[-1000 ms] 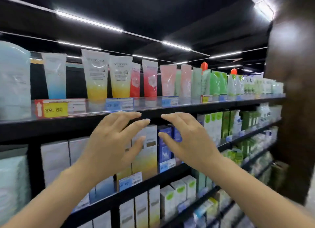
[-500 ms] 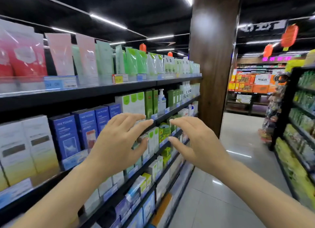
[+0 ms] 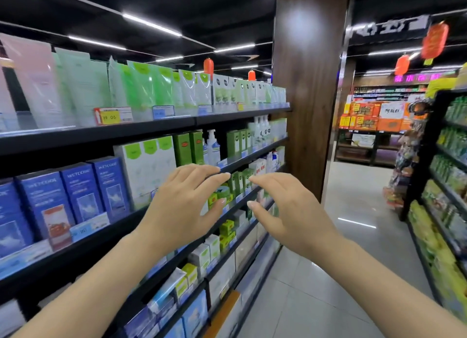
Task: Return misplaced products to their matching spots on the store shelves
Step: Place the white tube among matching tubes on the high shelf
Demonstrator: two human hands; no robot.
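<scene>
Both hands are raised in front of the shelves (image 3: 156, 132) and neither holds a product. The left hand (image 3: 182, 209) has its fingers loosely spread and slightly bent, thumb apart, hovering before the second shelf down. The right hand (image 3: 290, 211) mirrors it just beside, fingers relaxed and a little curved, empty as well; the two sets of fingertips point toward each other with a small gap between.

The products all sit on the shelving to the left. Behind the left hand stand white boxes with green tops (image 3: 147, 166), with blue boxes (image 3: 80, 193) further left and dark green boxes (image 3: 188, 148) beside a white pump bottle (image 3: 212, 147) to the right. Small green boxes (image 3: 240, 182) show between the hands on the next shelf down. The top shelf carries pale green tubes (image 3: 141, 85) and pink tubes (image 3: 32, 80), with a yellow price tag (image 3: 111, 116) on its edge. A dark wooden pillar (image 3: 308, 85) closes the run of shelving, and red lanterns (image 3: 434, 41) hang beyond.
</scene>
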